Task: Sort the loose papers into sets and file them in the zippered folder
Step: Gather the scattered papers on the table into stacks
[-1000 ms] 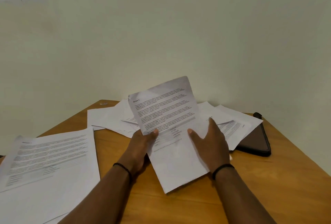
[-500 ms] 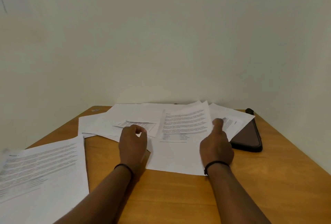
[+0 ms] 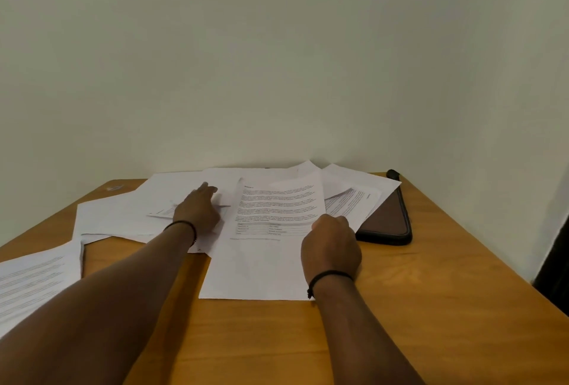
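Two hands work over a spread of papers [image 3: 184, 196] on a wooden table [image 3: 431, 307], set well apart from each other. The left hand [image 3: 197, 210] reaches forward into the spread, its fingers stretched out flat and touching the sheets there. The right hand [image 3: 331, 246] rests on the right edge of a printed sheet [image 3: 271, 230] that lies flat in the middle; its fingers are curled under, and whether they pinch the paper cannot be told. The folder [image 3: 388, 221], dark brown and lying flat, sits at the far right of the table, partly under the rightmost sheets. A separate stack [image 3: 34, 280] of printed pages lies at the left edge, apart from the rest.
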The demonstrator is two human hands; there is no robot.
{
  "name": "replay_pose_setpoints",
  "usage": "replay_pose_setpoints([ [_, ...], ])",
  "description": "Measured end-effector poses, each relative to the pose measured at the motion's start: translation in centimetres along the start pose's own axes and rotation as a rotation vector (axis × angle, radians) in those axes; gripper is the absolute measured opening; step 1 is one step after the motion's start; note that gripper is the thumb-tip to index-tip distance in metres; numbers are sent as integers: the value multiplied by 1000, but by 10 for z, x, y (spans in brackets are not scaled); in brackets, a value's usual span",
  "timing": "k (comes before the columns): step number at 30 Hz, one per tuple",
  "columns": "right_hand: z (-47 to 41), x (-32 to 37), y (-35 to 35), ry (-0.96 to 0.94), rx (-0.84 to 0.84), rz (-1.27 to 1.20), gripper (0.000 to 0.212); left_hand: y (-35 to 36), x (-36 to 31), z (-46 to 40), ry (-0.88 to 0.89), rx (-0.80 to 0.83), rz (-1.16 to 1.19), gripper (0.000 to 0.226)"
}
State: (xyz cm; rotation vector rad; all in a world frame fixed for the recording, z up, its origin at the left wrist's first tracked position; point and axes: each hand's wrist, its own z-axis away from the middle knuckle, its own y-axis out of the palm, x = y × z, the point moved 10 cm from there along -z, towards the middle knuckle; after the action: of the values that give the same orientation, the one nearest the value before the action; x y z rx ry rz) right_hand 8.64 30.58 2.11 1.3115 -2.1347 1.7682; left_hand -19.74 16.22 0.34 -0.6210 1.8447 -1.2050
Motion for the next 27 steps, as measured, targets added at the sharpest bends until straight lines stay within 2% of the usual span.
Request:
replay_pose_setpoints([
  [3,-2,-1,2,1,-7,5,16,8,-4,-10,36,35,-40,58],
  [5,-3,-1,3,3,-9,11,17,7,-4,-12,55,-3,-106,48],
  [8,-3,-1,2,6,-13,7,15,-2,-2,-9,85,-173,-171,33],
  [14,-3,0,-3,7,-66,-42,17,-26,-12,11,161,-450,-135,17],
  [20,0,-3,-17,26,-180,-214,22,-82,-24,45,184,-766,-80,22],
  [22,2,-3,-18,28,-205,-243,25,-108,-25,60,179,-885,28,22],
  [24,3,-3,-16,30,-210,-276,30,-132,-23,74,154,-951,243,22],
  [27,4,-1,-15,2,-216,-353,34,-143,-6,77,46,-912,664,17],
])
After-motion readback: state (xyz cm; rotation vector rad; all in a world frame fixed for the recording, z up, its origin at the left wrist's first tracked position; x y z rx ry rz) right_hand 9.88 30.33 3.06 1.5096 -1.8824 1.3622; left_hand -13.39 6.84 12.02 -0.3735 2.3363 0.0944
